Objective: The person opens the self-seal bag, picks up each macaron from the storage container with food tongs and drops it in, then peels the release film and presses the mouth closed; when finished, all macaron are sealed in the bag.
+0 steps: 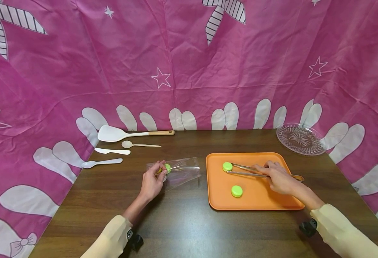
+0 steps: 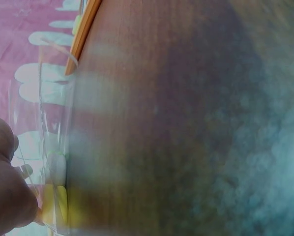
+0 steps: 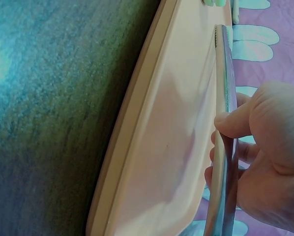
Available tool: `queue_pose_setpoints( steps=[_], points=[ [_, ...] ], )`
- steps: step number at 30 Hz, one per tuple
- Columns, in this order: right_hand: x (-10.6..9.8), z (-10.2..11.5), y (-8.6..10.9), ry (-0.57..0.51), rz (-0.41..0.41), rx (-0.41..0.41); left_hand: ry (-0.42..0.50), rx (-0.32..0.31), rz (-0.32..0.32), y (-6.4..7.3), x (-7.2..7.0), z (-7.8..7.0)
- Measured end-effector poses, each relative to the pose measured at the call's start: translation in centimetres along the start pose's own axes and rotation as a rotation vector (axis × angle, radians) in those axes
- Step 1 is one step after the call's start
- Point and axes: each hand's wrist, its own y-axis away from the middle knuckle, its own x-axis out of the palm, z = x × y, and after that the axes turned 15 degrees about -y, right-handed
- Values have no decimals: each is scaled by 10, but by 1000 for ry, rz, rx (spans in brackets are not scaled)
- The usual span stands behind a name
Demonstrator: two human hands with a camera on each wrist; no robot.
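My left hand (image 1: 153,181) pinches the near end of a clear plastic bag (image 1: 187,175) lying on the table, its mouth towards the tray. Inside the bag are small round pieces like macarons, one green (image 1: 168,168), one yellow (image 2: 54,204) and a whitish one partly hidden by the fingers. My right hand (image 1: 277,177) grips metal tongs (image 1: 248,174) over the orange tray (image 1: 256,205). The tong tips lie either side of a green macaron-like piece (image 1: 227,166) at the tray's upper left. A second green piece (image 1: 236,191) sits on the tray below it.
At the back left lie a white spatula (image 1: 111,134) with a wooden handle, a small wooden spoon (image 1: 127,144), a white knife (image 1: 112,151) and a white spoon (image 1: 102,162). A clear patterned plate (image 1: 301,139) stands at the back right, before a pink cloth.
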Motion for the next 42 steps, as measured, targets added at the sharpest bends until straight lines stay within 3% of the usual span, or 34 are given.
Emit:
queue_pose_setpoints(
  steps=[26,42],
  points=[
    [1,1,0,1,28,57,4,5,-14,2,-1,-1],
    [1,1,0,18,19,44,7,-1,-7,1,0,0]
  ],
)
